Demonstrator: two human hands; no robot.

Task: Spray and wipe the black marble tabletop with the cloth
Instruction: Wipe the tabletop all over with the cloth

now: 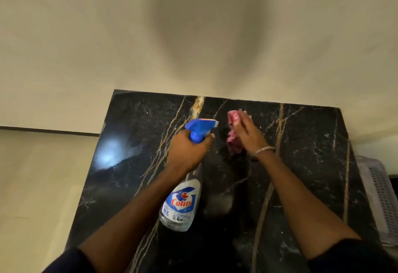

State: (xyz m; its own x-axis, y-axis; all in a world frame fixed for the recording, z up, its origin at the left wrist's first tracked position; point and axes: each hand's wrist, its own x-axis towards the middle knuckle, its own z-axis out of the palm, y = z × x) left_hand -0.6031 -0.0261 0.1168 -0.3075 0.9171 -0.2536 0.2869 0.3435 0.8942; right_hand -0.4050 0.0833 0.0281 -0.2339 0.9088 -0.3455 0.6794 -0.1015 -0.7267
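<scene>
I'm seeing L hand [189, 152] curling tight round neck of clear plastic spray bottle w/ blue trigger head [183, 201], hovering over glossy black gold-veined marble tabletop [301, 165]. Just right of it, hands apart, R hand [249, 134] is pressing flat, fingers straight, on crumpled fuzzy pink cloth [233, 130] lying on the slab. Perforated white plastic basket [379, 197] is sitting beyond R arm.

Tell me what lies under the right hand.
A crumpled pink cloth lies under the flat right hand, on the black gold-veined marble tabletop. Its left edge shows; the rest, and the marble beneath it, is covered.
</scene>
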